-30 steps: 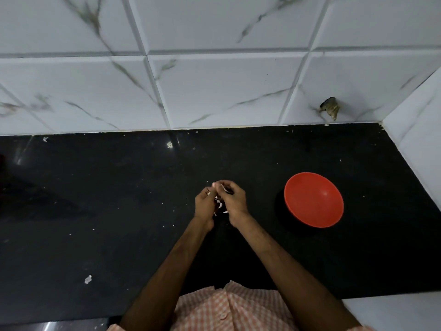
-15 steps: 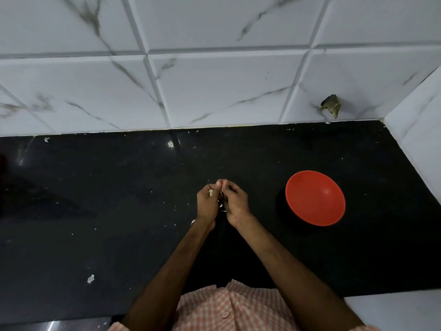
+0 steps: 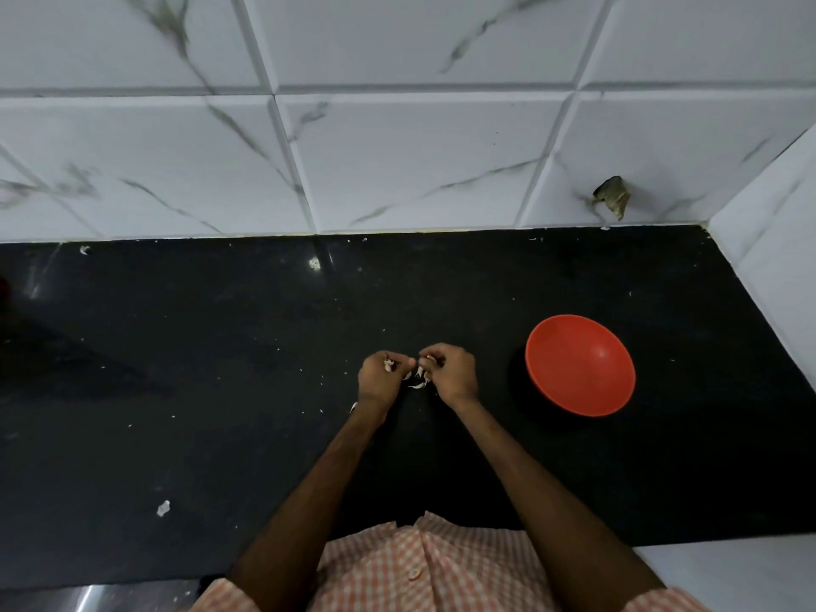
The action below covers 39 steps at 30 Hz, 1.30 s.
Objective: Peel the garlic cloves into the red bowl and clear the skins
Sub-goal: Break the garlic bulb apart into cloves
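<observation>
Left hand (image 3: 379, 379) fingers curled round garlic clove (image 3: 388, 366), right hand (image 3: 451, 374) fingers pinching garlic skin (image 3: 427, 359)

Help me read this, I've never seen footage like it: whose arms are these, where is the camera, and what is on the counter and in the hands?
There is no machine here: a person works with bare hands, and the picture comes from a camera worn on their head, looking forward and down. The arms reaching in from the bottom edge are their own. The left hand and right hand are close together over the black counter, fingers curled, each pinching a small pale garlic bit; whether clove or skin is too small to tell. Loose skins lie on the counter between the hands. The red bowl stands to the right and looks empty. A white tiled wall runs behind.
</observation>
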Tool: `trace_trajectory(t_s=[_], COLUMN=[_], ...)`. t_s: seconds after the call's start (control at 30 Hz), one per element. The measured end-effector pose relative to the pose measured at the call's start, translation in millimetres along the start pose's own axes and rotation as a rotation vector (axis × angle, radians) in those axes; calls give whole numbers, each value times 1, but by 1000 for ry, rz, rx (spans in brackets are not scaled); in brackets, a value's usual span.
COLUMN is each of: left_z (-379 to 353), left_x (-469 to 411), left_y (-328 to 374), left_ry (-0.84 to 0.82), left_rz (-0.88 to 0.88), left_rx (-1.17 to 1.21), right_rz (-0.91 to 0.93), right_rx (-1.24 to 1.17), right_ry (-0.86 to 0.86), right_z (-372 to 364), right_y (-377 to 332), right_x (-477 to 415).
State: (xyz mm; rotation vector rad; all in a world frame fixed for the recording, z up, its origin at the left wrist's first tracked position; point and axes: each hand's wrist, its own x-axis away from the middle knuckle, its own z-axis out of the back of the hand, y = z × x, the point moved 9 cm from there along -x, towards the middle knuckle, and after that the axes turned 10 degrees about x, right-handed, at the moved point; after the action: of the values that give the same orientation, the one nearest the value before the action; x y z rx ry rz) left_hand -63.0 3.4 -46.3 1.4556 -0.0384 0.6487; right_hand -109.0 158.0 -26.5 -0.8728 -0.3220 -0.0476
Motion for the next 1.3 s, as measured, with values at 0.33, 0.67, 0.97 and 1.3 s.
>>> trace_trajectory(t_s=[0.33, 0.67, 0.97, 1.3], left_z=[7, 12, 8, 4], left_x=[2, 14, 20, 15], left_y=[5, 33, 43, 31], left_ry=[2, -77, -62, -51], left_rz=[54, -34, -82, 57], left_rx=[102, 257, 346, 537], right_rz=[62, 156, 135, 64], right_rx=[32, -223, -380, -337], right_ry=[51, -71, -146, -60], right_z=[13, 0, -9, -4], right_y=[-5, -37, -42, -38], right_x=[-2, 2, 7, 8])
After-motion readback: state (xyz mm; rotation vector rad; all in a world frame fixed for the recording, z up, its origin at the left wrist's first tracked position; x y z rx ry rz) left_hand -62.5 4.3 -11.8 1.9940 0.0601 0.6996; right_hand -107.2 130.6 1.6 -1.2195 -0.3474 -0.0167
